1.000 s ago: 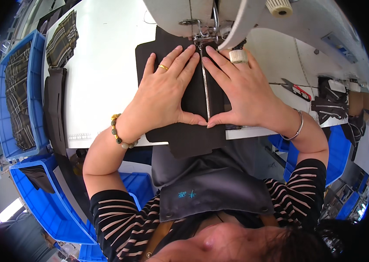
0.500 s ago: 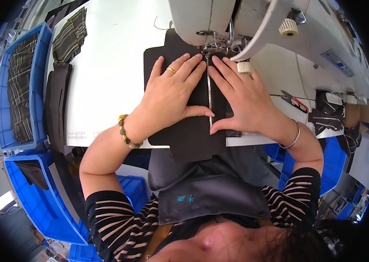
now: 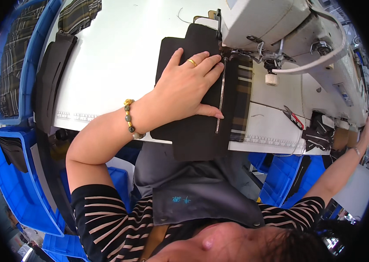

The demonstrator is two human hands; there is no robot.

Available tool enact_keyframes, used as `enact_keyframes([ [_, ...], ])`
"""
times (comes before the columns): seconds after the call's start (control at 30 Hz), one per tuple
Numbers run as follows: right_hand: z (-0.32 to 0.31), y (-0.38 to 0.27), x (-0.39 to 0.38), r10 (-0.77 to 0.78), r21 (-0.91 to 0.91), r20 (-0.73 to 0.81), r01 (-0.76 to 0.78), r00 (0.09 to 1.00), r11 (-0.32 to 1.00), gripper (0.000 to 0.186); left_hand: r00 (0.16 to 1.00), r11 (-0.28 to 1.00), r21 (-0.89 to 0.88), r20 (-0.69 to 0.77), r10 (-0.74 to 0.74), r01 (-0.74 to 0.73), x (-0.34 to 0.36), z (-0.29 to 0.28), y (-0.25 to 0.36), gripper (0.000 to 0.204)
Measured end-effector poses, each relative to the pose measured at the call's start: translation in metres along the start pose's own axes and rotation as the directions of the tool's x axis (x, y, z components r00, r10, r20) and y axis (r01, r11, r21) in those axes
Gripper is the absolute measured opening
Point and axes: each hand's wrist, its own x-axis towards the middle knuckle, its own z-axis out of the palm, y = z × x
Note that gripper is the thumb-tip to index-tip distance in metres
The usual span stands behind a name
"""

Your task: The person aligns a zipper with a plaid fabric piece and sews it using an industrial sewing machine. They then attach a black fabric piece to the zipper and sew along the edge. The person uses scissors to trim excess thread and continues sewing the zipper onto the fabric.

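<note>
My left hand [image 3: 189, 87] lies flat on a dark brown fabric piece [image 3: 197, 142], fingers stretched, thumb tip at a metal-toothed zipper [image 3: 223, 94]. The zipper runs lengthwise along the fabric, its far end at the presser foot area of a white sewing machine [image 3: 272, 22]. From beneath the dark piece's right side shows a striped plaid fabric [image 3: 242, 105]. My right hand [image 3: 365, 133] is at the far right rim, beside the machine's right end; its fingers are lost in the dark edge, so what it touches is hidden.
Red-handled thread snips [image 3: 293, 118] lie right on the white table [image 3: 119, 65], near small dark zipper pieces [image 3: 317, 137]. Left are stacked dark panels [image 3: 53, 83], plaid pieces [image 3: 77, 17] and a blue bin [image 3: 47, 52] of plaid fabric. More blue bins stand below.
My right hand has left the fabric and swung out to the far right. My left hand stays flat on the dark piece. The view has shifted, uncovering the plaid fabric right of the zipper.
</note>
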Motion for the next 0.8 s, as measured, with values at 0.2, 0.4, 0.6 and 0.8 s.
enact_keyframes([
  [0.2,0.034,0.089,-0.113,0.138,0.116,-0.078,-0.129,0.987,0.985,0.045,0.998,0.997,0.060,0.022,-0.052,0.051,0.001,-0.003,0.005,0.102],
  [0.4,-0.026,0.056,-0.074,0.160,0.017,-0.118,-0.159,0.980,0.987,0.047,1.000,1.000,0.018,-0.016,-0.019,0.019,0.000,0.001,-0.002,0.102],
  [0.6,0.000,0.031,-0.042,0.069,-0.289,-0.049,-0.080,0.996,0.954,0.050,0.999,0.999,0.025,-0.028,-0.027,0.027,0.000,0.002,-0.001,0.100],
  [0.8,-0.002,0.034,-0.039,0.124,-0.180,-0.066,-0.134,0.990,0.975,0.051,0.999,0.998,0.048,-0.028,-0.035,0.036,-0.001,0.002,0.001,0.096],
])
